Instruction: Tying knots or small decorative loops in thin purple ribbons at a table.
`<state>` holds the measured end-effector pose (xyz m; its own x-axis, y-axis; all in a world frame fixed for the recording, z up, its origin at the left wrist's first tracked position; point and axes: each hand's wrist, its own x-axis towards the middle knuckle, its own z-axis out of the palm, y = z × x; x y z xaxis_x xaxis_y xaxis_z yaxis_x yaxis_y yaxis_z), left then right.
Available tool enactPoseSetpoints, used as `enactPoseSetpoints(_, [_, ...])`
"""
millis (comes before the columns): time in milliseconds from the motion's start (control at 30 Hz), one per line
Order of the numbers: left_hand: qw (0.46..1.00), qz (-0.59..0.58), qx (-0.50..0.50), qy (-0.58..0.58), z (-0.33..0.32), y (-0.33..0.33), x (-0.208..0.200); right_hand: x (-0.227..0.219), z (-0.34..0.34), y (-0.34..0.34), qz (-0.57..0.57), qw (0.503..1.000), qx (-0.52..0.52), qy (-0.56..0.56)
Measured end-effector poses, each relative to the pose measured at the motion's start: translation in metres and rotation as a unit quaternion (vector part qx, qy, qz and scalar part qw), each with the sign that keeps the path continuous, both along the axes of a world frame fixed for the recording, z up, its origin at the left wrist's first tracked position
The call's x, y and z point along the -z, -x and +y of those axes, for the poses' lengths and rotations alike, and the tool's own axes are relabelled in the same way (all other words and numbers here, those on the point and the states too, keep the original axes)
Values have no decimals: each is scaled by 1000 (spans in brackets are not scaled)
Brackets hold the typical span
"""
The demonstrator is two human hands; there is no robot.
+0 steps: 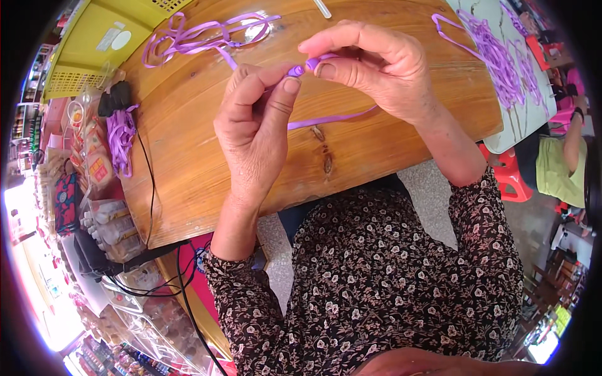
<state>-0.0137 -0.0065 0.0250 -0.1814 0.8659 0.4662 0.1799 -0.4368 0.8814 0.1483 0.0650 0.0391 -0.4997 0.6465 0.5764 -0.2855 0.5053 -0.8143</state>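
Note:
Above the table's middle, my two hands are close together on a purple ribbon. My left hand [251, 122] pinches a small rolled or knotted purple piece [296, 71] between thumb and fingers. Just beside it, my right hand [395, 69] holds another purple knot-like piece [312, 63] at the thumb tip, with its index finger stretched out above. Whether the two pieces are joined is too small to tell. A flat purple ribbon length [332, 119] runs over the wood below my hands. Another strand [227, 57] leads from behind my left hand to looped ribbon at the far left.
The wooden table [188, 175] bears a yellow-green plastic basket [94, 47] at its far left. More purple ribbon [495, 62] lies heaped on a white surface at right. A ribbon bundle [120, 135] hangs by the left edge, near a black cable [150, 169]. A person [561, 163] and a red stool [509, 178] are at right.

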Motion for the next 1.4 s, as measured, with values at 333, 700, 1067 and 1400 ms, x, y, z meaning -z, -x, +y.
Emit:
enactPoseSetpoints(333, [998, 58, 6, -26, 11, 0, 5, 0, 4, -9, -42, 998, 34, -36])
enactPoseSetpoints(700, [991, 106, -27, -75, 10, 1, 9, 5, 6, -6, -61, 996, 23, -61])
enactPoseSetpoints(1067, [992, 97, -28, -74, 7, 0, 10, 6, 6, -3, -12, 996, 32, -88])
enactPoseSetpoints(1400, [996, 76, -18, -47, 5, 0, 11, 4, 4, -4, -46, 993, 40, -103])
